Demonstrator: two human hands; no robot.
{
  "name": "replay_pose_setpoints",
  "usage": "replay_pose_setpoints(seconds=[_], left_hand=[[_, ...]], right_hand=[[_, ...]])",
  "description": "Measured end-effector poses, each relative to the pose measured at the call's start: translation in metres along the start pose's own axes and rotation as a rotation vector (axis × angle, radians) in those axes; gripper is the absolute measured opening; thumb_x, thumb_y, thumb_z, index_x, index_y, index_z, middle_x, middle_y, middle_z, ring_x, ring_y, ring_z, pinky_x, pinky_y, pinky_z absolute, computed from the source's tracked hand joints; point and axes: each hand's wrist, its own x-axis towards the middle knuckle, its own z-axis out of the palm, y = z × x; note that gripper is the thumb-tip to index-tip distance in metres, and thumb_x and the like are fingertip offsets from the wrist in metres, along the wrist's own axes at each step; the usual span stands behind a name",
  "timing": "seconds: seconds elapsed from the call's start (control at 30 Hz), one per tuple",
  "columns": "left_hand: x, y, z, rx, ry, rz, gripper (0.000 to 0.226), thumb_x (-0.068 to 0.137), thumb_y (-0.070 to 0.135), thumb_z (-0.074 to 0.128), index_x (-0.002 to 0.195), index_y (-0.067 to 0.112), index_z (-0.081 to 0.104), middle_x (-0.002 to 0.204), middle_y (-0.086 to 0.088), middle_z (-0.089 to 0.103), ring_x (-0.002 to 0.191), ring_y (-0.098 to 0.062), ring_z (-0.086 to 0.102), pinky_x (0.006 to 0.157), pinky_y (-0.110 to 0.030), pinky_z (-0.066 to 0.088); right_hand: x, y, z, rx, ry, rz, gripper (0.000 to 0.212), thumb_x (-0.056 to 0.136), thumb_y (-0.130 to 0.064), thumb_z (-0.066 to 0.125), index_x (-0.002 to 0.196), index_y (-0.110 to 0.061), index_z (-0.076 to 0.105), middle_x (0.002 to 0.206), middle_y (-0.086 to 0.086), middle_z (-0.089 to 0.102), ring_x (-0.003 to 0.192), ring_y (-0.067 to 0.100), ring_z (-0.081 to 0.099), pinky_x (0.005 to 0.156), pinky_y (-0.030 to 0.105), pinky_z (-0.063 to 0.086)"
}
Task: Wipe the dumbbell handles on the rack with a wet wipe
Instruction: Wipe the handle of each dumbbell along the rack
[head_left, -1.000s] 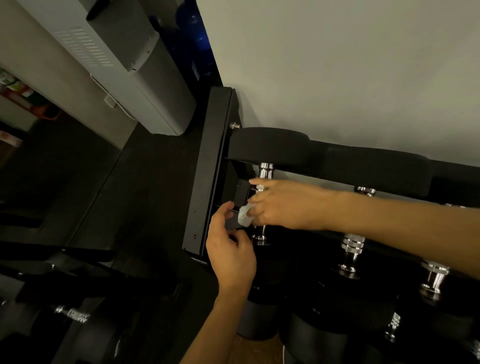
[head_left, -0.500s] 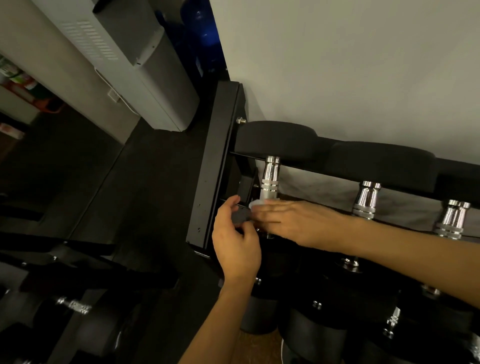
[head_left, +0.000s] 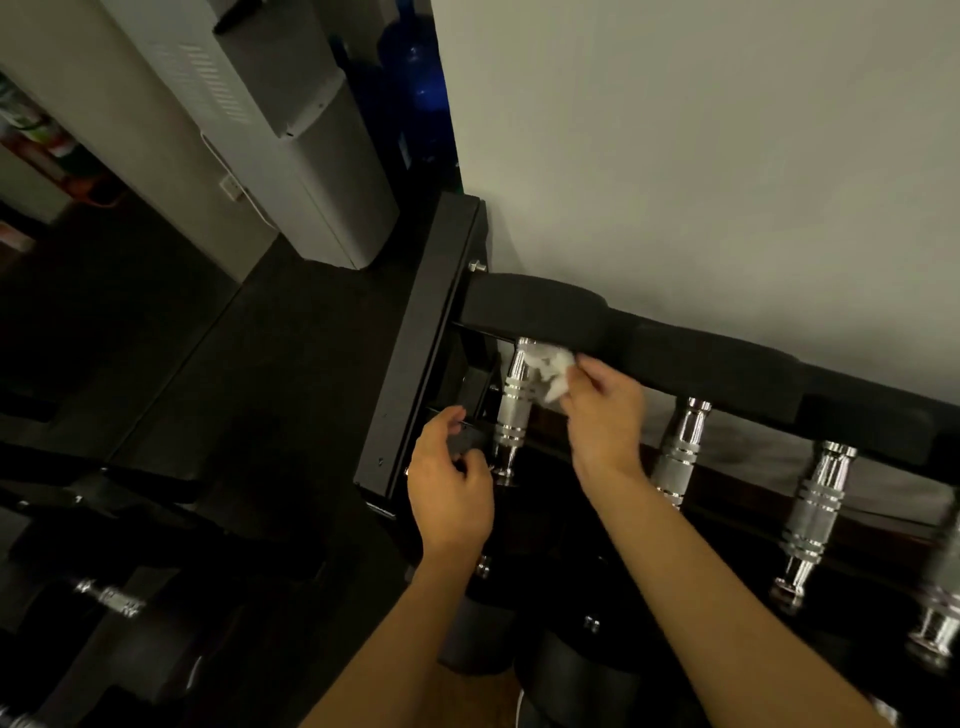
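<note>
Reaches in over the rack's (head_left: 426, 353) near edge with both bare arms. Curls the left hand (head_left: 449, 483) round a small dark piece (head_left: 466, 441) at the rack's left end, thumb and fingers closed on it; cannot tell whether loose or part of the frame. Pinches the wet wipe (head_left: 550, 371), bunched and white, in the fingertips of the right hand (head_left: 605, 415) and presses it to the far end of the leftmost handle (head_left: 514, 410), just under the black head at the rack's back edge. Has carried the wipe along this same handle: a second ago low, close to the left hand; half a second ago at mid-grip; now at the top. Looks, as a judgement, like one full stroke of the first handle nearly done, with the others probably still to do. Counts four chrome handles along the top tier: the leftmost, the second handle (head_left: 680, 452), the third handle (head_left: 815, 514), and the fourth handle (head_left: 940, 608), blurred at the right edge. Counts one wipe and two hands. Makes out one more knurled handle (head_left: 111, 597) low at the left, apart from the rack. Beyond, shows a pale wall (head_left: 675, 156), one white appliance (head_left: 291, 135) and one blue bottle (head_left: 415, 67).
</note>
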Motion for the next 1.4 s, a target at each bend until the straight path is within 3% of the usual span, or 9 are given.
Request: replay_pose_setpoints(seconds=[0.2,0.3,0.43,0.57,0.7,0.77,0.93,1.2,1.4], left_hand=[[0.001,-0.002,-0.001,0.011,0.002,0.016,0.044,0.085,0.001,0.052,0.126,0.018,0.057,0.118,0.007,0.06,0.106,-0.006,0.057,0.091,-0.031,0.052],[0.005,-0.006,0.0,0.007,0.001,0.018,0.043,0.085,0.001,0.05,0.124,0.017,0.058,0.116,0.007,0.061,0.105,-0.008,0.059,0.091,-0.033,0.052],[0.006,-0.005,-0.004,0.035,-0.036,-0.004,0.043,0.085,0.002,0.049,0.125,0.015,0.057,0.117,0.001,0.062,0.107,-0.013,0.059,0.094,-0.039,0.052],[0.004,0.008,-0.008,0.072,-0.133,-0.051,0.045,0.087,0.001,0.055,0.13,0.014,0.052,0.124,-0.005,0.056,0.115,-0.019,0.055,0.099,-0.035,0.049],[-0.018,0.032,-0.018,0.028,-0.211,0.079,0.045,0.083,-0.005,0.056,0.121,0.018,0.058,0.118,0.0,0.06,0.11,-0.015,0.057,0.096,-0.033,0.05],[-0.034,0.049,-0.026,-0.058,-0.331,0.091,0.046,0.084,-0.009,0.055,0.121,0.018,0.059,0.118,0.002,0.063,0.109,-0.01,0.06,0.09,-0.02,0.051],[-0.075,0.107,-0.045,-0.387,-0.686,0.012,0.035,0.089,-0.003,0.059,0.119,0.014,0.063,0.108,-0.002,0.07,0.097,-0.013,0.068,0.074,-0.025,0.056],[-0.174,0.175,-0.053,-0.445,-0.865,0.056,0.028,0.083,-0.003,0.067,0.103,0.017,0.073,0.087,-0.004,0.076,0.075,-0.014,0.07,0.057,-0.025,0.057],[-0.282,0.226,-0.028,-0.363,-1.113,0.154,0.017,0.08,0.012,0.071,0.096,0.012,0.075,0.086,-0.003,0.076,0.076,-0.017,0.072,0.061,-0.025,0.058]], right_hand=[[-0.025,0.02,0.02,-0.493,0.025,-0.269,0.018,0.098,-0.005,0.049,0.105,-0.003,0.066,0.066,-0.003,0.057,0.05,-0.001,0.054,0.047,0.013,0.041],[-0.033,0.037,-0.003,-1.021,-0.249,-0.39,0.034,0.09,0.004,0.05,0.12,-0.01,0.058,0.078,0.004,0.063,0.066,0.015,0.063,0.056,0.023,0.049],[-0.044,0.035,-0.019,-1.147,-0.516,-0.369,0.033,0.086,0.0,0.055,0.107,-0.024,0.063,0.097,0.005,0.066,0.086,0.024,0.066,0.073,0.032,0.054],[-0.06,0.011,-0.048,-0.97,-0.561,-0.31,0.024,0.096,-0.01,0.05,0.099,-0.016,0.073,0.09,0.013,0.067,0.082,0.028,0.062,0.072,0.035,0.05],[-0.081,-0.026,-0.081,-0.805,-0.482,-0.33,0.026,0.095,-0.004,0.053,0.114,-0.01,0.071,0.109,0.001,0.07,0.096,0.008,0.061,0.077,0.002,0.04],[-0.089,-0.04,-0.095,-0.797,-0.471,-0.329,0.026,0.094,-0.002,0.055,0.114,-0.008,0.07,0.11,0.004,0.07,0.093,0.006,0.058,0.076,-0.002,0.036],[-0.122,-0.078,-0.134,-0.684,-0.424,-0.236,0.022,0.092,-0.004,0.059,0.107,-0.011,0.072,0.095,-0.001,0.072,0.073,0.003,0.065,0.073,0.005,0.044],[-0.216,-0.125,-0.22,-0.154,-0.088,-0.031,0.005,0.089,-0.001,0.064,0.09,-0.002,0.068,0.07,0.008,0.071,0.055,0.019,0.065,0.055,0.028,0.052],[-0.327,-0.122,-0.315,0.033,0.276,-0.104,0.013,0.086,0.0,0.068,0.095,-0.009,0.073,0.087,0.005,0.075,0.081,0.016,0.072,0.07,0.025,0.059]])
